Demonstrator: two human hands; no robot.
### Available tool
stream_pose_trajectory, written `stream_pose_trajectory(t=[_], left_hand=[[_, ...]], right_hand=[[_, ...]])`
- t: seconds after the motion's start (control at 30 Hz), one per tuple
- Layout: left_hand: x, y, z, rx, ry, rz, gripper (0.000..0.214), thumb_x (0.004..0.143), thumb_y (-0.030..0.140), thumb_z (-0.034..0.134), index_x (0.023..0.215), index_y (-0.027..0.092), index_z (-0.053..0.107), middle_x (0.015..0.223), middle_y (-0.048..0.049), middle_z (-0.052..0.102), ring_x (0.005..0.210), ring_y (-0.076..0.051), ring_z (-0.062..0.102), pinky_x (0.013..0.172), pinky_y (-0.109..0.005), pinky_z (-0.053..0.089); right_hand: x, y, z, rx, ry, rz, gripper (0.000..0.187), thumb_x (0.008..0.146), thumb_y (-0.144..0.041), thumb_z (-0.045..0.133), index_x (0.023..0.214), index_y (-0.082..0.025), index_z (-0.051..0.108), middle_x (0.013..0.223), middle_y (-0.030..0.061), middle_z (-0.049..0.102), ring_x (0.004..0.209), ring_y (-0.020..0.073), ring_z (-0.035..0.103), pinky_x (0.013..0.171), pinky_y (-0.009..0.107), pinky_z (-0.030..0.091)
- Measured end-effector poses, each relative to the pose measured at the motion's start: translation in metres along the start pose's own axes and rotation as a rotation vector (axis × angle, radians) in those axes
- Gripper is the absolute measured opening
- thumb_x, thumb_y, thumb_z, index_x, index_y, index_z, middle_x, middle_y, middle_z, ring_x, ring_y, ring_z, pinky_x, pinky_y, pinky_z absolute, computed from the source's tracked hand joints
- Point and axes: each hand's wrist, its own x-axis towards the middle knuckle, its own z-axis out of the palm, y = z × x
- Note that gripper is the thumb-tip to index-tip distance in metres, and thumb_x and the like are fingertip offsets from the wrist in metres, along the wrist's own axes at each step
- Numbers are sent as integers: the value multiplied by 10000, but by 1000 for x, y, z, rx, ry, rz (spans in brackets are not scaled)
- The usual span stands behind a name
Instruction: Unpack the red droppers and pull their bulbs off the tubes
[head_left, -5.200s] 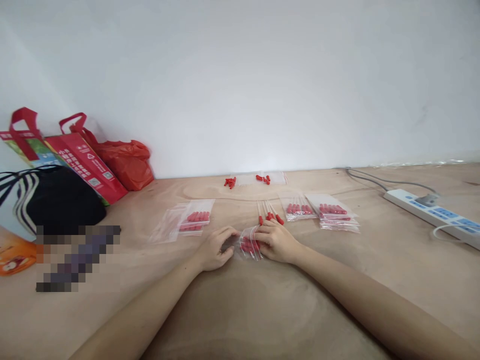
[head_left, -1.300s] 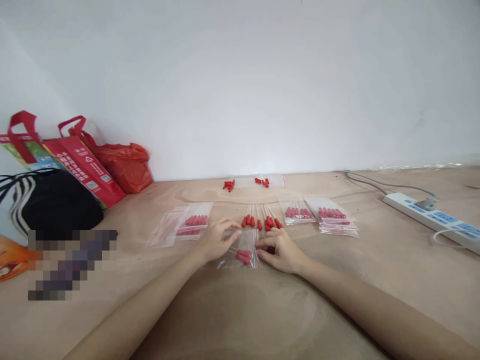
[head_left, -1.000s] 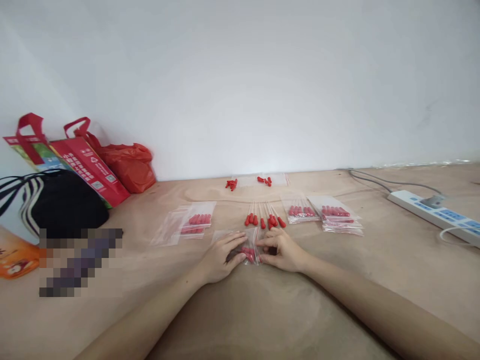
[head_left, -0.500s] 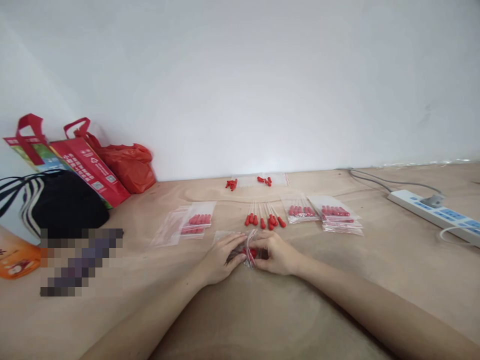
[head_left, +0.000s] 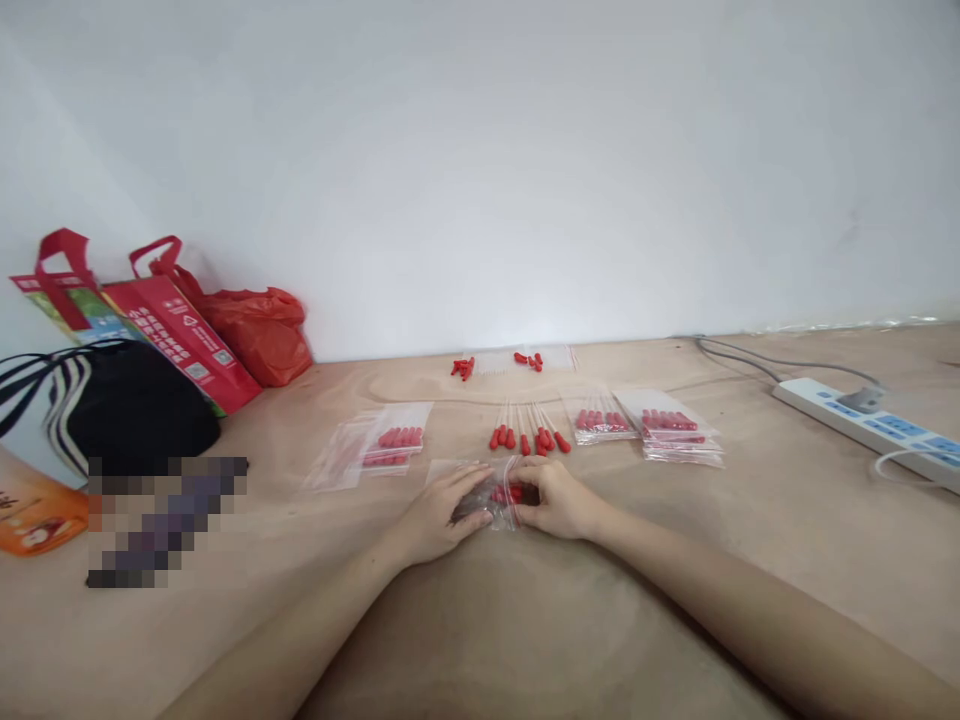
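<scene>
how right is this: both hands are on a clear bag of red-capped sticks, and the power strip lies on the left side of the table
One detail is wrong. The head view shows the power strip on the right side of the table, not the left. The rest holds: the left hand and right hand are both on the clear bag of red-capped sticks.

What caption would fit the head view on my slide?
Left hand presses and right hand pinches a clear bag of red-capped sticks on the table, loose sticks beyond.
</scene>
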Motion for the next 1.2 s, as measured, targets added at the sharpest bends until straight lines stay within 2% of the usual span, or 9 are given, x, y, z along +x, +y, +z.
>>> stream_pose_trajectory(t=[0.13,0.23,0.43,0.63,0.8,0.9,1.0,1.07,1.2], left_hand=[[-2,1,-4,5,-41,6,544,807,402,484,1299,207,357,1349,-69,393,1243,-219,348,1030,-402,302],[-4,2,-6,34,-79,8,588,816,396,470,1338,202,282,1376,-76,347,1262,-217,313,1038,-406,284],[-6,7,-9,136,-148,59,470,874,337,374,1334,295,290,1428,-61,234,1304,-259,208,1038,-488,220],[-10,15,-14,155,-267,103,359,884,331,353,1211,467,409,1441,48,192,1315,-355,52,974,-658,85],[-11,22,-13,181,-218,59,373,875,367,357,1241,430,391,1417,6,262,1297,-349,169,964,-644,153],[-6,17,-12,228,46,-34,375,879,363,332,1231,312,451,1265,-57,469,1167,-273,402,945,-507,307],[0,4,-14,289,251,-124,302,866,334,358,1003,217,600,1064,-64,582,1002,-226,506,883,-419,369],[2,-6,-17,291,243,-146,261,851,319,386,902,198,612,1009,-61,593,955,-218,526,848,-393,388],[3,-14,-23,216,184,-192,234,785,345,500,947,195,576,962,-53,606,911,-212,547,791,-352,414]], right_hand=[[-2,2,-1,-2,44,94,116,596,-107,566,696,-164,571,681,-4,544,626,109,492,599,225,396],[-5,11,-7,164,89,240,226,577,-113,560,798,-160,566,702,-3,572,590,98,511,560,219,411],[-5,35,-52,548,139,390,154,566,-189,616,710,-157,572,663,3,630,595,112,583,561,227,450],[-5,53,-87,596,479,468,253,583,-307,683,765,-160,586,715,37,658,614,133,603,593,273,486],[12,53,-58,343,703,326,257,624,-343,659,782,-157,578,742,47,617,630,136,590,594,282,501],[25,50,-36,128,684,151,156,696,-301,589,767,-162,584,770,40,555,648,126,575,618,281,505],[34,50,-21,-60,635,94,100,743,-248,529,773,-167,579,777,36,520,640,116,549,622,276,494],[38,52,-14,-149,604,96,79,748,-223,520,764,-168,575,773,36,511,641,117,534,620,270,481],[40,57,-5,-211,555,104,45,730,-218,557,726,-176,572,767,33,505,656,125,519,632,266,456]])
